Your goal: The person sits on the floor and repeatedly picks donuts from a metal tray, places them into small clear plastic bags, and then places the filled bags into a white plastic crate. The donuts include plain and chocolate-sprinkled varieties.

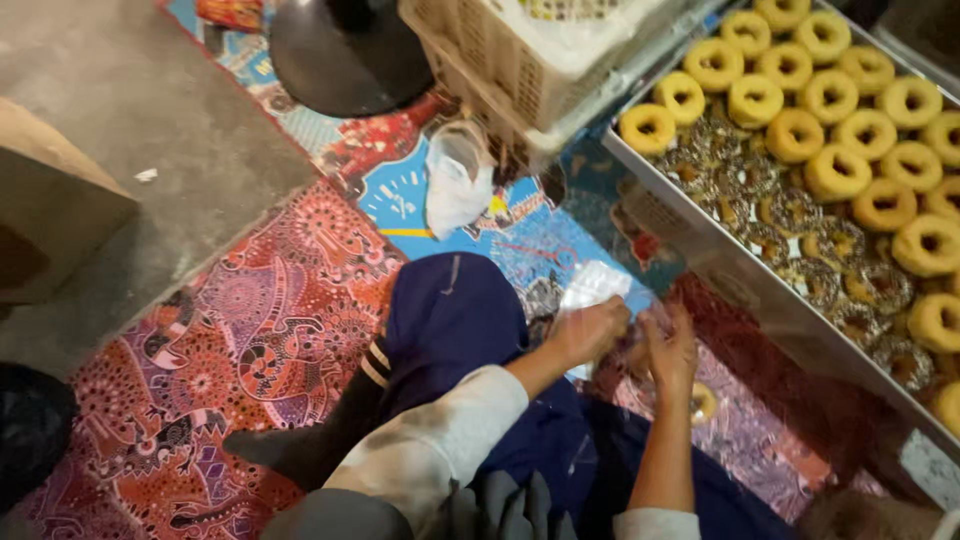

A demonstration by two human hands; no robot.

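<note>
My left hand [590,330] and my right hand [670,345] meet just above my lap, both pinching a clear plastic bag [597,284] whose top sticks up behind the left fingers. A yellow-glazed doughnut [704,401] shows just below my right hand; whether it is inside the bag I cannot tell. To the right stands a large metal tray [745,285] holding several yellow-glazed doughnuts [838,172] and several dark sprinkled doughnuts [790,212].
I sit on a patterned mat [270,330] with my dark blue trouser leg [450,315] stretched out. A crumpled white plastic bag [458,180], a white slatted basket [500,55] and a black round base [345,55] lie ahead. A brown box [50,215] is on the concrete at left.
</note>
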